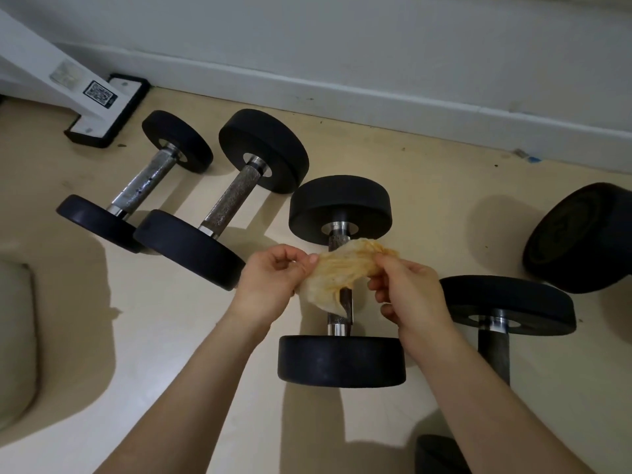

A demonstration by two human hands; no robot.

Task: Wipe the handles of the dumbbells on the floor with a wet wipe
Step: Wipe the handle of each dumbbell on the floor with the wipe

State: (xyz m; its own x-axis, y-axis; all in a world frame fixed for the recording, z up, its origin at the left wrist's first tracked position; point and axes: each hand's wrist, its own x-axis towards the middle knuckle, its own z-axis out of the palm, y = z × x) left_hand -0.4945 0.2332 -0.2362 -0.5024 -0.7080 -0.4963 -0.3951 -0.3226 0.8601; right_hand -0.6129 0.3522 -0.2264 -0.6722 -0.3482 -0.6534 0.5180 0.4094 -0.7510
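Beige flooring (393, 159) along a white wall held several black dumbbells. Above the middle dumbbell (340, 360), the left hand (270, 282) and right hand (407, 289) pinched a stained wet wipe (338, 271) between thumbs and curled fingers, stretching it over the handle (338, 241).

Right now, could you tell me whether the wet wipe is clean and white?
No, the wet wipe shows orange-brown stains across its crumpled surface.
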